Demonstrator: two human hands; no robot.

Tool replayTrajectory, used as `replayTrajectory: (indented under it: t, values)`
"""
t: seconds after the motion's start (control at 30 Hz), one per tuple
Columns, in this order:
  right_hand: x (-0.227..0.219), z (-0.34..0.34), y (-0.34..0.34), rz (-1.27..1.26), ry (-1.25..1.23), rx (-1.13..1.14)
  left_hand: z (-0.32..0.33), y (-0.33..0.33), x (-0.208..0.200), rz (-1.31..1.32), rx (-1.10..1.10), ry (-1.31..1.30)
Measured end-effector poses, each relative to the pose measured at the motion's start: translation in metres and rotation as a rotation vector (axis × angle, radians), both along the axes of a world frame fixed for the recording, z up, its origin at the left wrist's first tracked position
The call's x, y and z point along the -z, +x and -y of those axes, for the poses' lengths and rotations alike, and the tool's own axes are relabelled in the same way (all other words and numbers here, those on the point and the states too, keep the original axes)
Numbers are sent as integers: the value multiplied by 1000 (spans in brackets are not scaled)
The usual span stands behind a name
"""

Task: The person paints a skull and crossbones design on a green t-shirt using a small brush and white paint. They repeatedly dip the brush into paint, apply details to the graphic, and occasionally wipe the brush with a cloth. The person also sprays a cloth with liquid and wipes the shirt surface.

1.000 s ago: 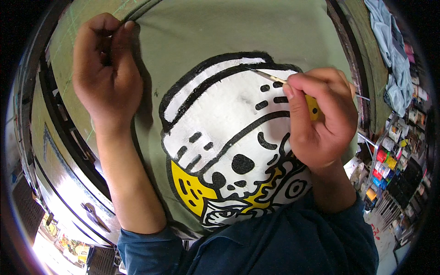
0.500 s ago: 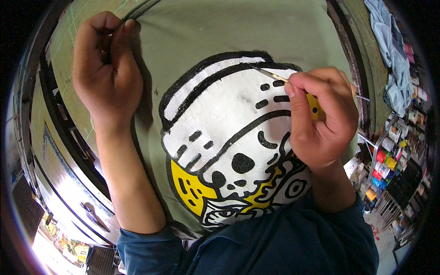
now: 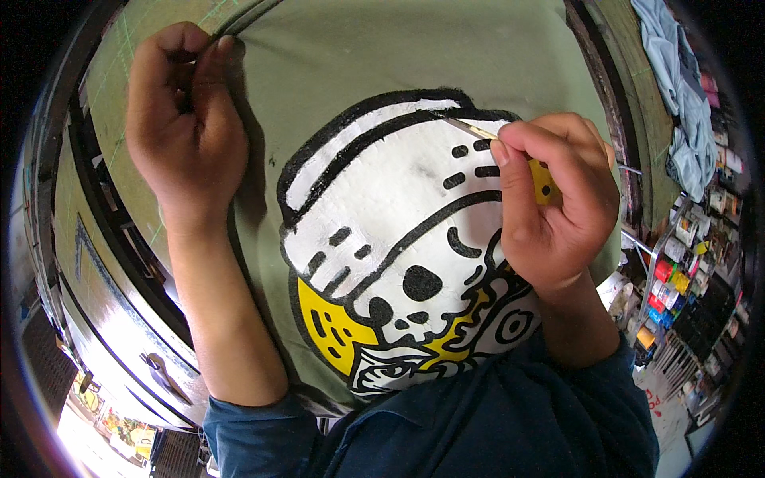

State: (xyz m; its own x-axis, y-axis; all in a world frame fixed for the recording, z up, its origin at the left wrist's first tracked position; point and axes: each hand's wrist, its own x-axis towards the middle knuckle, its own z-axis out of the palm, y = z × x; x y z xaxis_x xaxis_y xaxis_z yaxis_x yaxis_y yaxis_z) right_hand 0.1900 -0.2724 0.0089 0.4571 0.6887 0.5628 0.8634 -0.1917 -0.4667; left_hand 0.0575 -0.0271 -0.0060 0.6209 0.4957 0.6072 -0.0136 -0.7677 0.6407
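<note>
A fine paintbrush point(image 3: 472, 127) is pinched in my right hand point(image 3: 562, 199). Its dark tip meets the black outline near the top of a skull design point(image 3: 382, 215), painted in white, black and yellow. The design lies on olive-green fabric point(image 3: 414, 48) stretched out in front of me. At the upper left, my left hand point(image 3: 187, 119) is closed, thumb against curled fingers, on a dark edge or fold point(image 3: 247, 16) of that fabric. The lower end of the design disappears behind my shirt.
Rows of paint containers point(image 3: 665, 295) stand on a rack at the right, with a bundle of brushes point(image 3: 677, 366) below. A light-blue cloth point(image 3: 681, 103) hangs at the upper right. Along the left runs a board edge point(image 3: 119, 295).
My right hand and the paintbrush have shifted very slightly. My left hand keeps its place on the fabric edge.
</note>
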Motion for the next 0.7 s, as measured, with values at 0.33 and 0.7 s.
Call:
replayTrajectory:
  t: [0.33,0.7]
  values:
    - [-4,-2,-2,10,-42,-27,-1,-1,2,-5,-13,11]
    - [-18,-7,-7,-15,-123,-120,-1,-1,2,4,15,-6]
